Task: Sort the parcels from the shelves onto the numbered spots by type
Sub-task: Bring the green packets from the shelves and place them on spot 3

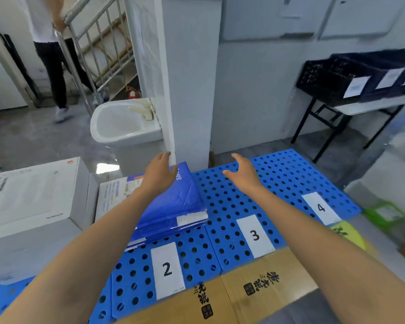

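At the far left a large white carton [31,202] sat on the near-left part of the blue perforated pallet [232,195], with a flat white printed parcel [114,195] lying just beside it. Right of that parcel, a stack of blue padded mailers [173,206] lay on the pallet beyond the label "2" [167,270]. Its long axis ran from near to far and leaned a little right at the far end, and its near end stopped just short of the label. The left hand [160,170] was stretched over the far end of the top mailer, fingers nearly straight and curled round nothing. Whether the palm pressed the mailer or only hovered over it could not be told. The right hand [243,170] hung to the right of the stack's far corner, apart from it, with its fingers spread and empty above bare pallet beyond the label "3" [254,235]. The label "4" [321,208] lay further right with nothing behind it. The left hand was therefore the nearer one to the mailers, so any squaring of the stack would likely fall to it. The right hand would have to travel left to meet the stack's right edge. A brown printed carton [267,288] lay along the near edge of the pallet.
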